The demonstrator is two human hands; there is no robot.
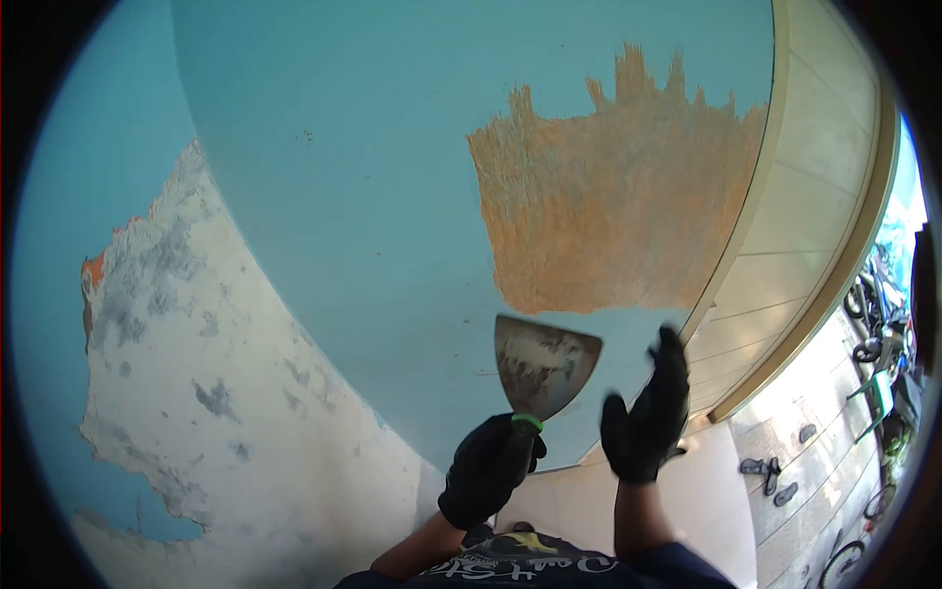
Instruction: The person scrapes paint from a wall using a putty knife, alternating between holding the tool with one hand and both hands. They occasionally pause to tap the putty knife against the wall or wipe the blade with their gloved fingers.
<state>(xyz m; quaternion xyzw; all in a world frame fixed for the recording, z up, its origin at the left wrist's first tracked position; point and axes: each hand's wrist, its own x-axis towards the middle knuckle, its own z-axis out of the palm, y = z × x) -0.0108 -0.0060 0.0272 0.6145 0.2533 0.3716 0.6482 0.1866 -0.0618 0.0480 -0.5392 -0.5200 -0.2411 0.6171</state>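
Observation:
A wide scraper [546, 368] with a stained metal blade and a green-collared dark handle points upward in front of the blue wall [343, 196]. My left hand [491, 471], in a black glove, is wrapped round its handle. To the right of the blade, my right hand [648, 412], also black-gloved, is raised with its thumb apart from the fingers and holds nothing. Above both hands, a brownish-orange scraped patch [618, 206] with ragged upper edges shows on the wall. The blade appears just below the patch; whether it touches the wall I cannot tell.
On the left, the adjoining wall has a large whitish, peeled area [216, 393]. A beige door frame [751, 216] borders the wall on the right. Beyond it are a tiled floor [726, 491], sandals [770, 474], a green chair [876, 402] and parked motorbikes [873, 319].

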